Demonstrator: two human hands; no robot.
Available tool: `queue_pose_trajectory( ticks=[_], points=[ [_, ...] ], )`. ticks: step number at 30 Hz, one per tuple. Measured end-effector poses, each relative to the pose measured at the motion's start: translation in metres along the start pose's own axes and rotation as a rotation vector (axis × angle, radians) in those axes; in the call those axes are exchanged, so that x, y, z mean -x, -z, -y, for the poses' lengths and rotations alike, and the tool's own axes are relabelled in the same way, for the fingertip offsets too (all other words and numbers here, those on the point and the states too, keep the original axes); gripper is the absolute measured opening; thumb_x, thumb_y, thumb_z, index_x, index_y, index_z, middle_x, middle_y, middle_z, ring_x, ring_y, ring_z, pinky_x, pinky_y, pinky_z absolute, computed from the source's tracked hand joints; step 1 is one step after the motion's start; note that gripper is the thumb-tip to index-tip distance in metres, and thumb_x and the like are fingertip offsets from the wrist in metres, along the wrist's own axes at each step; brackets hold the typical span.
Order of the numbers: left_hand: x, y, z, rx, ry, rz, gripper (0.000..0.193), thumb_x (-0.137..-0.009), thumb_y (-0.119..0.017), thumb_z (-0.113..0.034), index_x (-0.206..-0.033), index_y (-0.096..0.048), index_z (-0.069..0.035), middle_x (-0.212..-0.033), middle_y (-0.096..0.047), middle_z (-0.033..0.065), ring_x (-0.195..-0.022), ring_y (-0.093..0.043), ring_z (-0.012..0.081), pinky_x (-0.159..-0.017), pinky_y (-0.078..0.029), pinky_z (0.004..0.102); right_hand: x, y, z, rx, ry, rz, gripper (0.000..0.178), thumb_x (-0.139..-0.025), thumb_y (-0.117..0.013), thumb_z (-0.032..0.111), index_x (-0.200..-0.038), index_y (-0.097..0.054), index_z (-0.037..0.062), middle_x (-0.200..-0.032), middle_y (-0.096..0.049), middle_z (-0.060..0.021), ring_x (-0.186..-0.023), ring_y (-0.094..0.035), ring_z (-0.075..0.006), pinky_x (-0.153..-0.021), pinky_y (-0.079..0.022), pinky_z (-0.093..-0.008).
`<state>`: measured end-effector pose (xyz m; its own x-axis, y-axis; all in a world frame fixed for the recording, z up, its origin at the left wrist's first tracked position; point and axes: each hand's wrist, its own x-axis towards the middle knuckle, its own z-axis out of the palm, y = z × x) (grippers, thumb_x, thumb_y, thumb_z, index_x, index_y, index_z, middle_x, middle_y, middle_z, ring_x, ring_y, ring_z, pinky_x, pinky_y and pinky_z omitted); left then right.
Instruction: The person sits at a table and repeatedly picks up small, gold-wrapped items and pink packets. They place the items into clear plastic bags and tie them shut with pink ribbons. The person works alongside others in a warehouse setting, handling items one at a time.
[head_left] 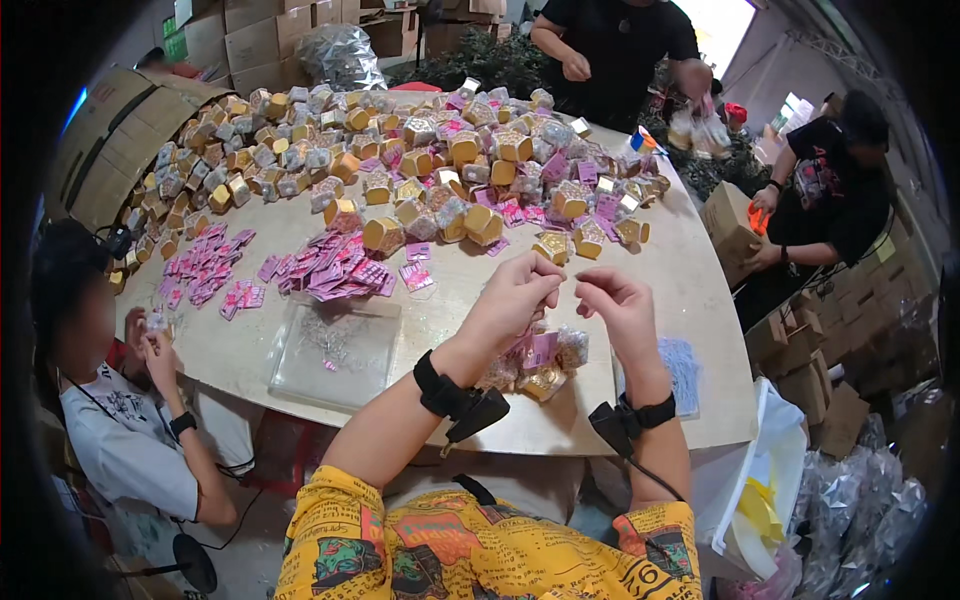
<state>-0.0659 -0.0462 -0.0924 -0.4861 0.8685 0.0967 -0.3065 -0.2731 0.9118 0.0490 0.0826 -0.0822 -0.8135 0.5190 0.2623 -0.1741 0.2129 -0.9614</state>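
Over the near middle of the table, my left hand [522, 297] and my right hand [622, 308] are raised close together, fingertips pinched. What they hold, if anything, is too small to make out; a thin thread may run between them. Below and between my wrists lies a small bunch of gold and glittery silver faceted ornaments [545, 383] with a pink tag [541, 349] among them, partly hidden by my left hand. Just beyond my fingers stand more gold ornaments [588, 238] at the edge of a large heap.
A big heap of ornaments [465, 148] fills the far side. Pink tags [335, 265] are piled left, behind a clear tray [284, 356] of small thin pieces. A bluish stack [680, 372] lies by my right wrist, a white bin [738, 500] beyond. Three people work around the table.
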Motion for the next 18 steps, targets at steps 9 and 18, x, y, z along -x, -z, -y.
queue_pose_trajectory(
  ticks=[9, 18],
  points=[
    [0.002, 0.002, 0.005, 0.058, 0.007, 0.013, 0.019, -0.088, -0.055, -0.013, -0.105, -0.050, -0.005, -0.068, -0.053, 0.0002, -0.054, -0.043, 0.0028, -0.047, -0.031, 0.0165, 0.003, -0.017, -0.018, -0.096, 0.056, -0.079, 0.009, -0.083, -0.063, 0.007, -0.086, -0.062, -0.0012, -0.073, -0.062, -0.0034, -0.059, -0.057, -0.0084, -0.054, -0.046, -0.0206],
    [0.003, 0.007, 0.002, 0.037, -0.017, 0.097, 0.028, -0.087, -0.056, -0.011, -0.113, -0.045, -0.005, -0.071, -0.056, 0.0025, -0.056, -0.045, 0.0032, -0.048, -0.030, 0.0163, 0.002, -0.010, -0.027, -0.535, -0.108, 0.002, 0.018, -0.086, -0.058, 0.009, -0.099, -0.060, -0.0042, -0.080, -0.062, -0.0080, -0.067, -0.057, -0.0128, -0.060, -0.045, -0.0237]
  ],
)
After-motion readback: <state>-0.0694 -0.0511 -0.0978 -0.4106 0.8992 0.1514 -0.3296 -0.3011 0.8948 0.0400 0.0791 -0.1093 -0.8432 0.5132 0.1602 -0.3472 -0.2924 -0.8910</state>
